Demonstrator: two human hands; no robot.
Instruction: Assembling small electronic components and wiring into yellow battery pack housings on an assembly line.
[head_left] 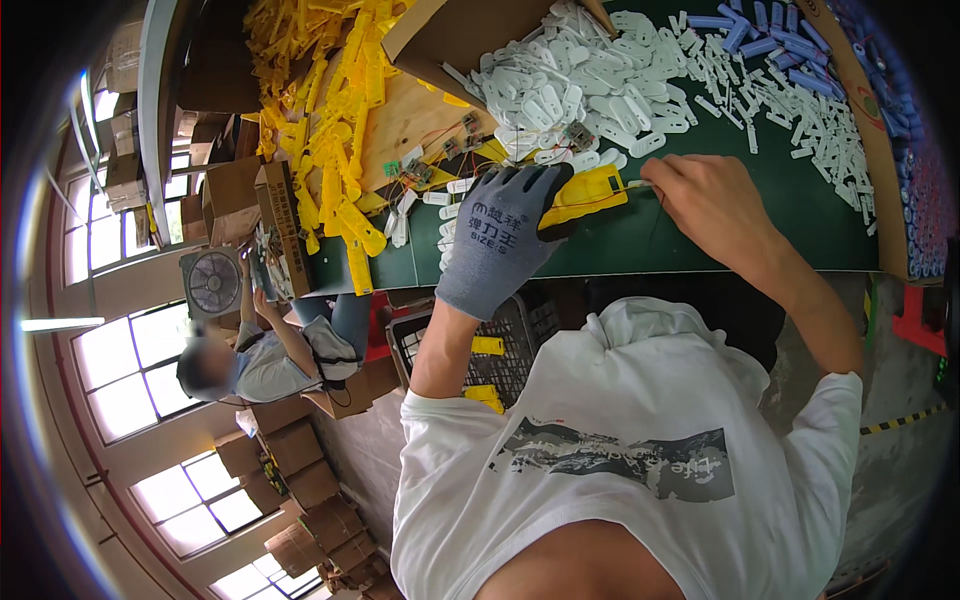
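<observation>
My left hand (503, 232), in a grey-blue glove with dark fingertips, is closed on a long yellow plastic housing (590, 195) just above the near edge of the green table. At the right end of the housing, the bare fingers of my right hand (708, 203) are pinched together. A small white piece (637, 184) shows at those fingertips; its exact kind is too small to tell. Beyond the left hand lie small green circuit boards (415, 170) with thin red wires. A few white plastic pieces (437, 198) rest beside the glove.
White oval plastic parts (570, 85) spill from a cardboard box (430, 45). Yellow parts (345, 150) are heaped at left; blue cylinders (790, 45) and small white sticks (815, 125) lie at right. A black crate (520, 360) stands below the edge. Another person (270, 355) works at left.
</observation>
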